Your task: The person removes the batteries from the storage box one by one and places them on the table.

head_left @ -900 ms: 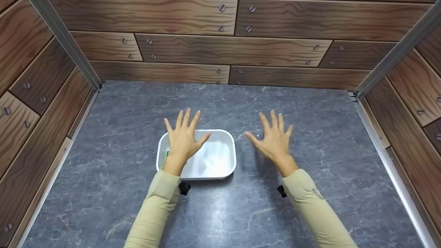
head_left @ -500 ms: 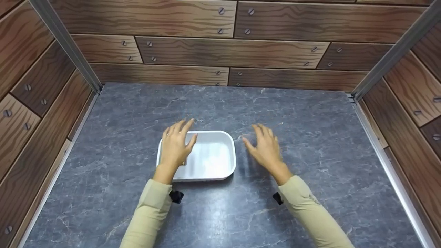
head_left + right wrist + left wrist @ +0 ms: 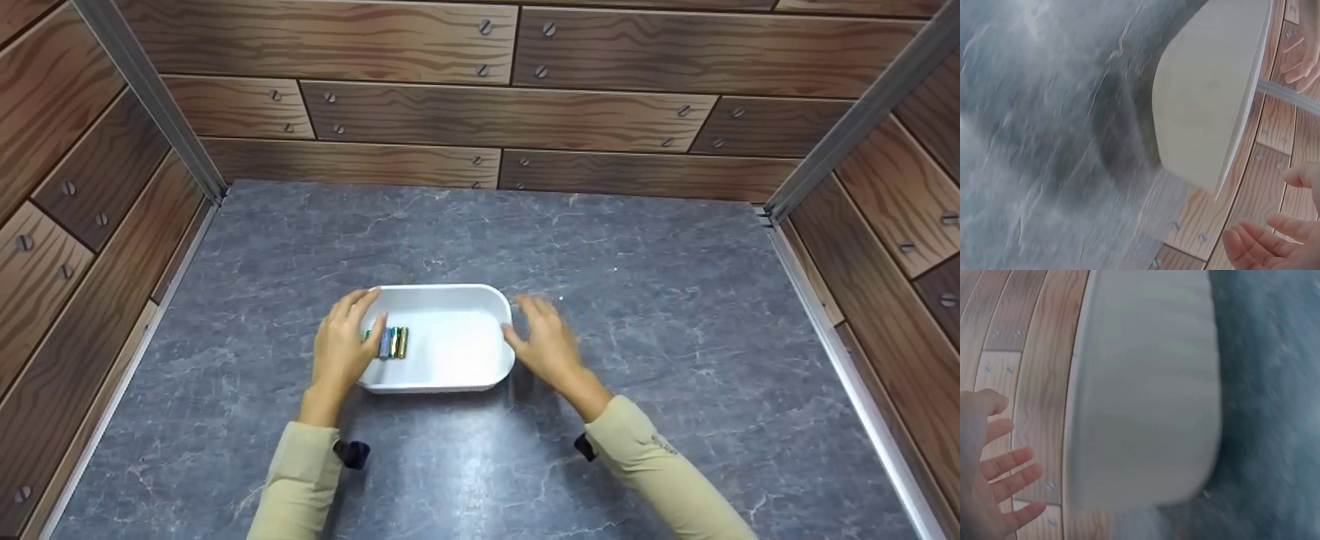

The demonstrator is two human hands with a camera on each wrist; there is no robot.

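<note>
A white rounded tray (image 3: 454, 375) stands on the dark marbled surface, its outer wall filling the middle of the left wrist view. Several coloured batteries (image 3: 394, 343) lie side by side at its left end, partly covered by my left hand (image 3: 339, 352). That hand hovers around the tray's left end, its fingers parted and loosely bent in the left wrist view. My right hand (image 3: 551, 349) is at the opposite end, thumb by the right rim, fingers relaxed. In the right wrist view my right hand's fingers (image 3: 1252, 247) appear apart from the tray wall (image 3: 1207, 90); contact at the rim cannot be made out.
Wood-patterned panels (image 3: 420, 112) close off the back and both sides, with metal posts (image 3: 161, 105) at the back corners. The grey marbled surface (image 3: 675, 300) extends around the tray on all sides.
Both hands have drawn back toward the body and lowered; the left moved left, off the batteries, and the right moved left to the tray's edge. Their spread fingers have relaxed. The tray stayed put.
</note>
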